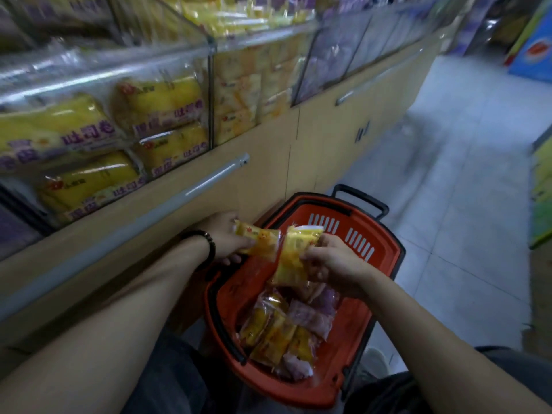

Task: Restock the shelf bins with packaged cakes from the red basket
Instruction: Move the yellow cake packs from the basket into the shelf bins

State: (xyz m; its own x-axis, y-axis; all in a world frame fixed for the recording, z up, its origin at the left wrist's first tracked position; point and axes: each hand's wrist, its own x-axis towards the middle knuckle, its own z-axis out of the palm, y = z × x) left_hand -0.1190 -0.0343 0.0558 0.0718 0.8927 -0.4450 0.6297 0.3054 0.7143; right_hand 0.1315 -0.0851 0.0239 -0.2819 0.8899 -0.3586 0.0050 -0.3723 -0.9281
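Observation:
The red basket (385,255) stands on the floor in front of me, against the shelf base. Several yellow and purple packaged cakes (280,327) lie in its near end. My left hand (227,237), with a dark bead bracelet on the wrist, grips a yellow cake pack (263,242) above the basket's left rim. My right hand (331,264) grips another yellow cake pack (291,258) right beside it, and the two packs touch. Clear shelf bins (209,46) above hold yellow cake packs (161,106), with paler yellow ones in the bin to the right (248,94).
A wooden cabinet front (268,162) with metal handles (215,174) runs under the bins. Further bins (343,46) hold purple packs. The tiled aisle floor (466,204) stretches to the right. A blue display (534,55) stands at the far right, green goods (542,201) at the right edge.

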